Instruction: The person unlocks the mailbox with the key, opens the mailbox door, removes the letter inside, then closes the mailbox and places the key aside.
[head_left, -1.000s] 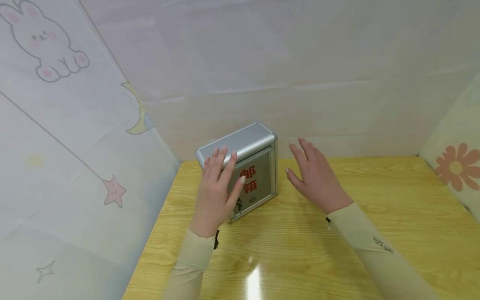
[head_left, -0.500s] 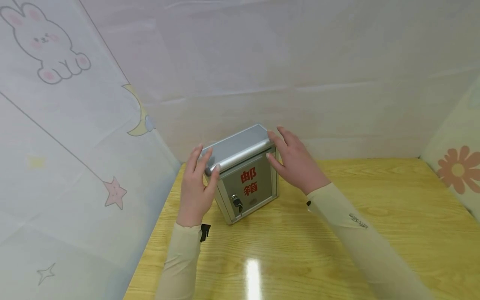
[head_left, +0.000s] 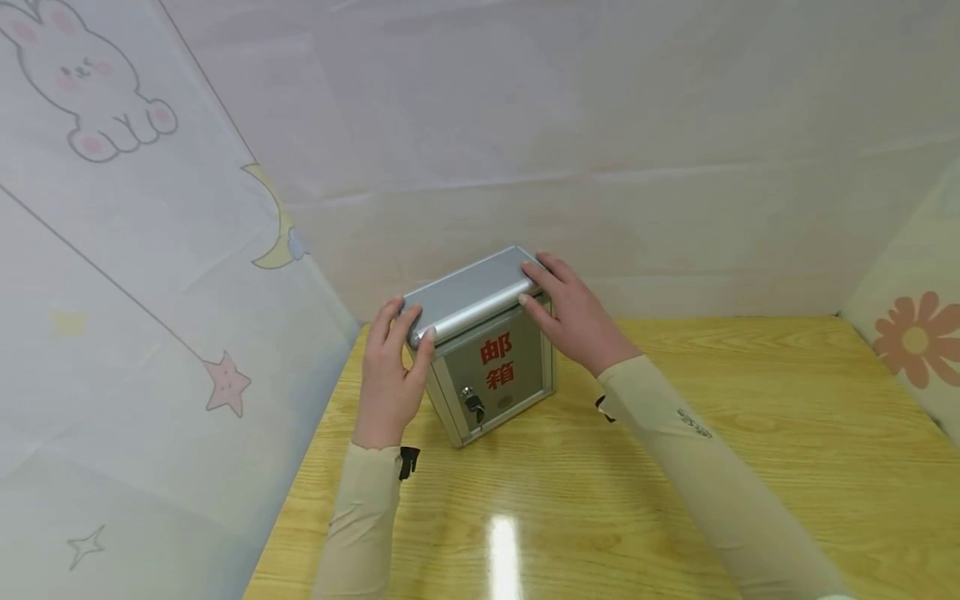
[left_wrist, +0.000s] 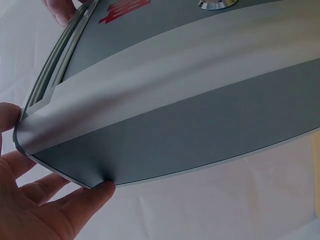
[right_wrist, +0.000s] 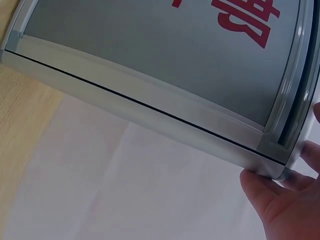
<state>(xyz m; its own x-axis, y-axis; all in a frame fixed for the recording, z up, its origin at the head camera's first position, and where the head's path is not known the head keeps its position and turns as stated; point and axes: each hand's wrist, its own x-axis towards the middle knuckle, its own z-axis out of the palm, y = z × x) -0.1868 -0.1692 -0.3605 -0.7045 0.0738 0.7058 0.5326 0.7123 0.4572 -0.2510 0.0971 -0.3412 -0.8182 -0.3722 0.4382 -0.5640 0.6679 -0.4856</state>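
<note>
A grey metal mailbox (head_left: pixel 528 354) with silver edges and red characters stands upright on the table, turned at an angle. A key (head_left: pixel 474 404) sits in the lock low on its front. My left hand (head_left: pixel 386 383) grips the top left corner, thumb at the front edge and fingers over the top and side. In the left wrist view, one fingertip (left_wrist: pixel 105 189) presses the side panel's back edge. At the opposite top corner, my right hand (head_left: pixel 581 321) holds on with its thumb at the front edge. The right wrist view shows its fingers (right_wrist: pixel 260 192) wrapped round that corner.
The wood-grain table (head_left: pixel 720 458) extends to the right and in front of the mailbox. Close behind is a pale cloth wall (head_left: pixel 637 125). A patterned cloth (head_left: pixel 135 333) borders the left side, and another with a flower print (head_left: pixel 915 340) hangs at the right.
My left hand has shifted left from in front of the mailbox to its top left corner. My right hand has moved left onto the top right corner. The mailbox stays in place.
</note>
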